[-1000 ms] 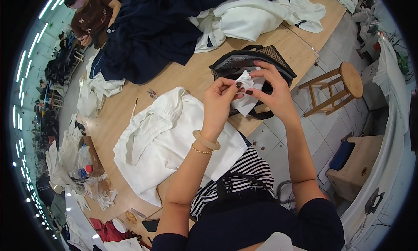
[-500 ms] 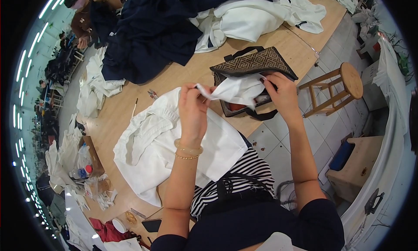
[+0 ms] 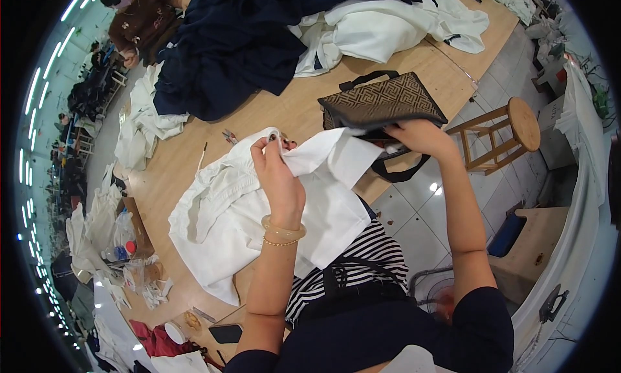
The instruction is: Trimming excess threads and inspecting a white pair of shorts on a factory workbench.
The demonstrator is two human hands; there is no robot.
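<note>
White tissue (image 3: pixel 336 152), one sheet, pinched narrow between left hand (image 3: pixel 279 179) thumb and fingertips, hanging over an elastic-waisted white garment (image 3: pixel 223 227). Right hand (image 3: pixel 424 138) at the mouth of the patterned bag (image 3: pixel 388 98); fingers out of sight under its upper side, so cannot tell if wide, narrow or gripping. Progress: tissue outside the bag, opened out, creased; bag not fastened around the hand, contents unclear. Counts, outward: one tissue, one bag, one elastic-waisted garment, one navy heap (image 3: pixel 226 56), one stool (image 3: pixel 522 124), one phone (image 3: pixel 226 334). White cloth heaps (image 3: pixel 381 33) overlap; no firm count.
</note>
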